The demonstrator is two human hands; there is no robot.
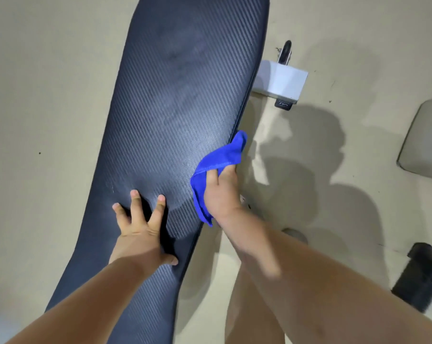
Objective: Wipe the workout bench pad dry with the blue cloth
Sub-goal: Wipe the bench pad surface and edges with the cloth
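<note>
Head view: long dark navy workout bench pad (pixel 180 108) with a woven-texture cover runs from the near left to the far top, over a beige floor (pixel 48 120). Left hand (pixel 140 229) lies flat on the pad's near part, fingers spread and straight, holding nothing. Right hand (pixel 221 192) grips the bunched bright blue cloth (pixel 219 160), fingers curled into it, at the pad's right edge. White boxy frame foot (pixel 280 80) shows beside the pad, farther off. Black cylinder (pixel 418 276) on the floor, near right.

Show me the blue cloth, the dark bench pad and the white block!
Blue cloth (pixel 224 155): head view, bunched top.
Dark textured bench pad (pixel 180 95): head view, middle.
White block (pixel 280 79): head view, top face.
</note>
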